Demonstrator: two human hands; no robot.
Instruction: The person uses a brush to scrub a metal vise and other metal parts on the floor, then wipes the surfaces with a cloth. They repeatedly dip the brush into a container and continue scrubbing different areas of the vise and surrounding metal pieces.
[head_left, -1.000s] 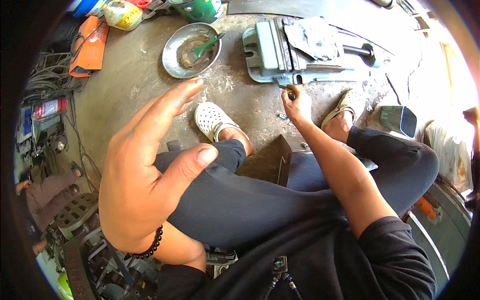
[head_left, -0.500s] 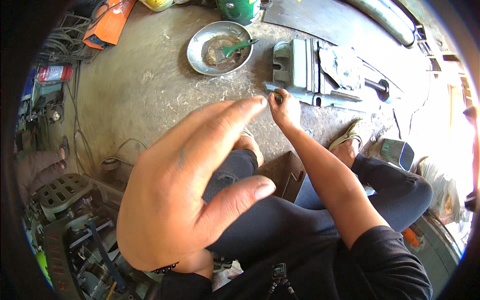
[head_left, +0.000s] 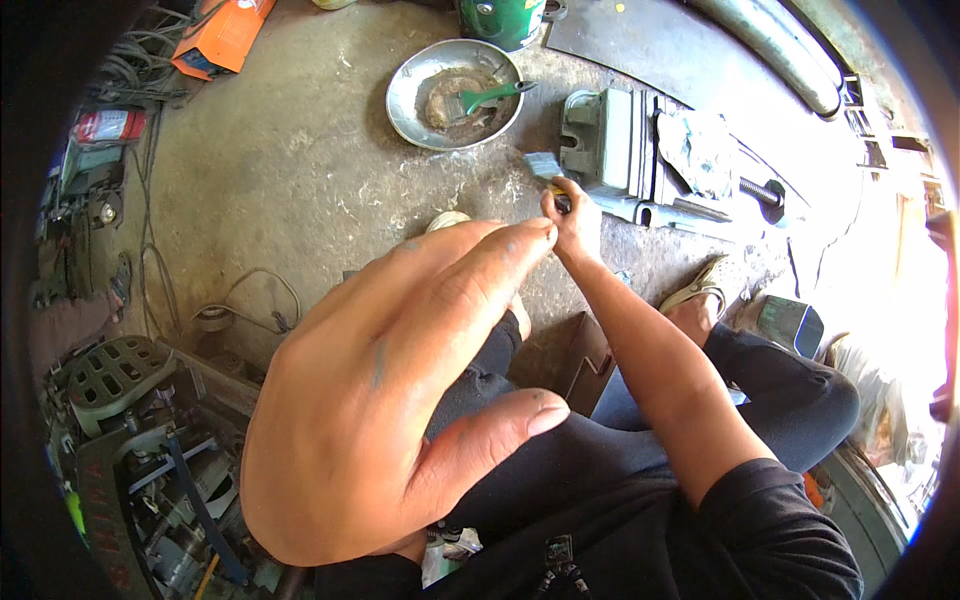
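Observation:
Close up and large, my left hand is raised with its fingers curved and thumb held apart. Nothing shows in it, and grey smudges mark its skin. Beyond it my right hand is closed round the handle of what looks like a paintbrush, its flat blue-grey end pointing up and left. Just right of the brush, a grey bench vise lies on the floor, with a crumpled light sheet on top. The brush end appears apart from the vise's left end.
A round metal pan beyond my hands holds a green-handled brush. Behind it stands a green bucket. A metal sheet lies at the far right. Machinery and loose cable are on the left, an orange case far left.
The paintbrush has tilted upward and come away from the vise's lower left edge, showing more of its flat end. My left hand has shifted slightly right and down; the view has turned a little.

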